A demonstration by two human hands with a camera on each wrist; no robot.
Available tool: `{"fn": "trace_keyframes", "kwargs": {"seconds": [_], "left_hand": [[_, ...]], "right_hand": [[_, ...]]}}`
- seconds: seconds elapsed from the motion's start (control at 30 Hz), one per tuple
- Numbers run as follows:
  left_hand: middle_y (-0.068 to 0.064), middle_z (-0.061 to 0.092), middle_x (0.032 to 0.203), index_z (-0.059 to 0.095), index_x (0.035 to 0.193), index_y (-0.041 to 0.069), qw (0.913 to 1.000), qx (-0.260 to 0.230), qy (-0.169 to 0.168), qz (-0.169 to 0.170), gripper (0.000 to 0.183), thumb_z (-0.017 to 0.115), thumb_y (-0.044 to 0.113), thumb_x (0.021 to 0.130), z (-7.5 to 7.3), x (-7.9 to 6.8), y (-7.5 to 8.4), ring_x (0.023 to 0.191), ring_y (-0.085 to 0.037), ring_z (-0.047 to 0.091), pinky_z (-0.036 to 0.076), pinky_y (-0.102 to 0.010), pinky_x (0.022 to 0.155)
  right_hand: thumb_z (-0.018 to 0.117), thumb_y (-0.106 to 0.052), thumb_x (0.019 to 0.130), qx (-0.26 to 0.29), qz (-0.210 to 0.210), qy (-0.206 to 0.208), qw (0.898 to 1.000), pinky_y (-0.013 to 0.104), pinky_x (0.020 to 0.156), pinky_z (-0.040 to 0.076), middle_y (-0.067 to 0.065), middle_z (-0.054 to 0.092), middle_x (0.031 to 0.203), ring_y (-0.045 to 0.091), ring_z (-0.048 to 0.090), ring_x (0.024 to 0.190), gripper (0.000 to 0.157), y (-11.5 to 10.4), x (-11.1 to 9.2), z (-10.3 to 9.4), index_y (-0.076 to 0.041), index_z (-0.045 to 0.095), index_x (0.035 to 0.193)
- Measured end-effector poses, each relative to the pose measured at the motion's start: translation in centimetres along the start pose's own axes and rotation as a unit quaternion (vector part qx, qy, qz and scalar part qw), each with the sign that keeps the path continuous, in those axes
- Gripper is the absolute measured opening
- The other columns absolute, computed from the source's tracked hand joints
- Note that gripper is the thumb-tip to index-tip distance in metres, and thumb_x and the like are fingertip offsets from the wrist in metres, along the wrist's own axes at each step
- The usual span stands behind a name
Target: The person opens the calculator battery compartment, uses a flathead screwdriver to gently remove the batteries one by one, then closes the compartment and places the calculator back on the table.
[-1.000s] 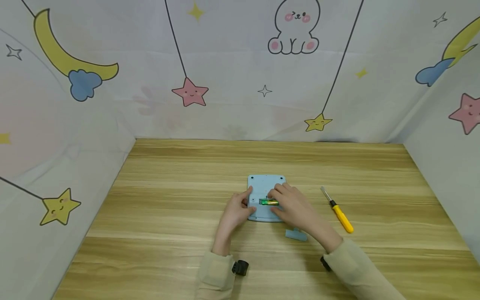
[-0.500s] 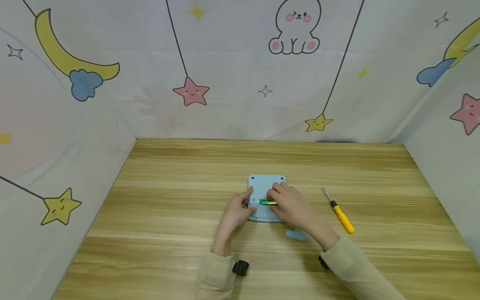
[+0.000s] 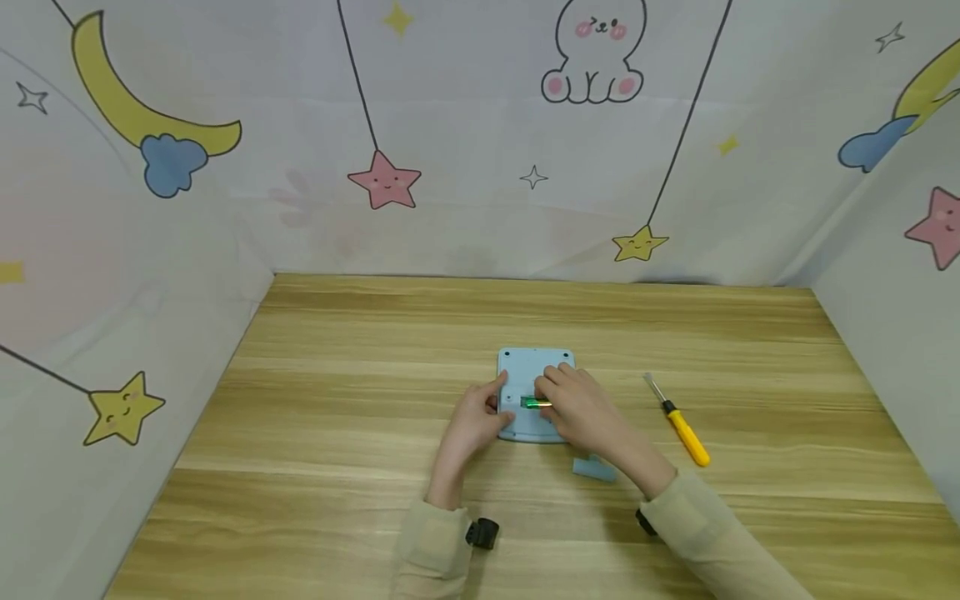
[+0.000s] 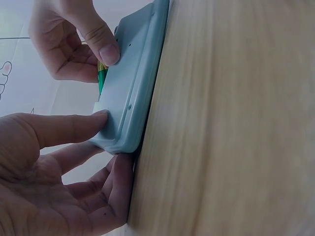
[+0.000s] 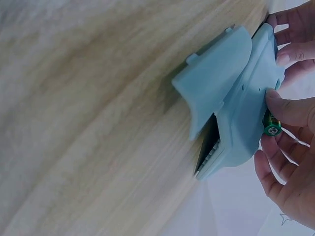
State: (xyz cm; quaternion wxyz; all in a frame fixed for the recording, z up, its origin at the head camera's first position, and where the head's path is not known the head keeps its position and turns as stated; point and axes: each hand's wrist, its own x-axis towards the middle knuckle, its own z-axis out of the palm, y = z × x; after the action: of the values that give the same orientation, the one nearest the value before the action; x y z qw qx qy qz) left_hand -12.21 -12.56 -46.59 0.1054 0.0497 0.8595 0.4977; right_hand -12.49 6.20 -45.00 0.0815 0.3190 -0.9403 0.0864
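A light blue calculator (image 3: 528,367) lies face down on the wooden table, its battery slot uncovered. My left hand (image 3: 476,415) grips its left side; in the left wrist view the thumb presses on the back of the calculator (image 4: 133,73) while other fingers curl at its edge. A green and gold battery (image 3: 531,402) shows at the slot. My right hand (image 3: 587,412) pinches this battery between thumb and fingers, covering much of it from above. In the right wrist view one end of the battery (image 5: 272,127) pokes out under the thumb.
The small light blue battery cover (image 3: 593,469) lies on the table just in front of the calculator. Off to the right rests a screwdriver (image 3: 678,425) with a yellow handle. Printed cloth walls (image 3: 465,217) enclose the table at the back and sides.
My right fingers have closed in over the battery, and less of it shows now. The left hand keeps its place on the calculator. The head view has shifted slightly.
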Motion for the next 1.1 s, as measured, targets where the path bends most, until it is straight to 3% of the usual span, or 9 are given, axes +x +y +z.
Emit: {"fn": "trace_keyframes", "kwargs": {"seconds": [0.67, 1.1], "left_hand": [[-0.013, 0.046, 0.090, 0.048, 0.140, 0.004, 0.9999, 0.000, 0.000, -0.011, 0.063, 0.069, -0.001, 0.081, -0.05, 0.00, 0.19, 0.077, -0.017, 0.042, 0.037, -0.021, 0.062], [-0.014, 0.047, 0.092, 0.047, 0.140, 0.004, 1.0000, -0.004, 0.002, -0.009, 0.063, 0.070, -0.001, 0.081, 0.06, -0.01, 0.13, 0.076, -0.017, 0.044, 0.039, -0.021, 0.061]], "right_hand": [[0.078, -0.022, 0.079, -0.047, -0.002, 0.016, 0.999, 0.027, 0.065, 0.036, -0.004, 0.057, 0.083, 0.014, 0.048, 0.075, 0.020, -0.44, -0.21, -0.16, -0.015, 0.062, 0.088], [0.077, -0.020, 0.080, -0.024, 0.019, 0.041, 0.999, 0.027, 0.066, 0.037, -0.004, 0.060, 0.085, 0.014, 0.049, 0.076, 0.016, -0.33, -0.94, -0.09, -0.015, 0.064, 0.089]]}}
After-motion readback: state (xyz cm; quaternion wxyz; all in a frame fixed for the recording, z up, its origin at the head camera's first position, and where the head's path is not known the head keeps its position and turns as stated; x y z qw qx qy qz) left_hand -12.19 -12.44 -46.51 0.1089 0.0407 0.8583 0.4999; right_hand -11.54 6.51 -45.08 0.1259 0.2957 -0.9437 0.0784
